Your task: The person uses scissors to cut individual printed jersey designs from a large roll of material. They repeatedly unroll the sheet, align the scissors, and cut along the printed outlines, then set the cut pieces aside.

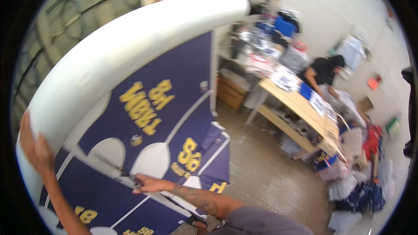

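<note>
My left hand [36,148] rests with spread fingers on a large white roll [107,47] that curves across the view. From the roll hangs a printed sheet [183,71] of dark blue garment-like shapes with yellow lettering and numbers, divided by white gaps. My right hand [152,183] is closed around the dark handle of a thin-bladed tool [112,164]. Its blade points up and left over the sheet, along a white strip; blur hides whether it is a knife or scissors. The lower edge of the sheet lies near my grey-clothed leg [261,220].
A person [321,71] in black leans over a light wooden table [287,99] holding printed white sheets [284,78]. Behind it are a cluttered bench [254,55] and a cardboard box [230,91]. Bags and cloth [359,195] lie on the concrete floor [261,169] at right.
</note>
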The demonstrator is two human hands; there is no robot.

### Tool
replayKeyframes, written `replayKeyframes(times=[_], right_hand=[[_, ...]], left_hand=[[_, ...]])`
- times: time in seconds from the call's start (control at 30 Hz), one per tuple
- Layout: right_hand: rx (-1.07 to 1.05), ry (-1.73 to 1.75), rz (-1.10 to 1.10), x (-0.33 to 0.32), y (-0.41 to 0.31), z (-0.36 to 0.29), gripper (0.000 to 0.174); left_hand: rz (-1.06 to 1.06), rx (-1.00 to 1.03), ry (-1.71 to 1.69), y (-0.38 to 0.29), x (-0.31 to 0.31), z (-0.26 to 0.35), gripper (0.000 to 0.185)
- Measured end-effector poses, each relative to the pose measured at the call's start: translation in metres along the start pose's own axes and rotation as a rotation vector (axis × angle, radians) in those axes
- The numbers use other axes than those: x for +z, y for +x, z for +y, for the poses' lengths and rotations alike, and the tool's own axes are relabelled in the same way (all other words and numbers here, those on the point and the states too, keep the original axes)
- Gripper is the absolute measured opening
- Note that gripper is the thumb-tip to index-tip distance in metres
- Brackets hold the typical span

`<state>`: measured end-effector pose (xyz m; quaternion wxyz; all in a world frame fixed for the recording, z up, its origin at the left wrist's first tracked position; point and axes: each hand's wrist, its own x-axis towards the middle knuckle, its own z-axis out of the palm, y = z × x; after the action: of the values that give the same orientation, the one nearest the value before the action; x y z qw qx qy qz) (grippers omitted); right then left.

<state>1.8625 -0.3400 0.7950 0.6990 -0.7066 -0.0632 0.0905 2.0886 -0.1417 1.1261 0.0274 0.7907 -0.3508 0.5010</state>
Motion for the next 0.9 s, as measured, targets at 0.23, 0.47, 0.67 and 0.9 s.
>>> replayKeyframes(times=[0.23,0.47,0.67,0.9], right_hand=[[0.033,0.09,0.064,-0.012,0.017,-0.006,0.065],[0.049,0.316,-0.016,-0.02,0.065,-0.018,0.046],[-0.254,0.27,0.076,-0.011,0.136,-0.025,0.054],[-0.214,0.384,0.056,-0.006,0.17,-0.042,0.053]], left_hand=[[-0.077,-0.275,-0.278,0.092,-0.038,0.044,0.031],[0.105,-0.03,0.052,0.034,-0.041,0.075,0.07],[0.031,0.003,0.064,0.041,-0.03,0.05,0.063],[-0.326,-0.337,-0.239,0.102,-0.01,0.005,0.049]])
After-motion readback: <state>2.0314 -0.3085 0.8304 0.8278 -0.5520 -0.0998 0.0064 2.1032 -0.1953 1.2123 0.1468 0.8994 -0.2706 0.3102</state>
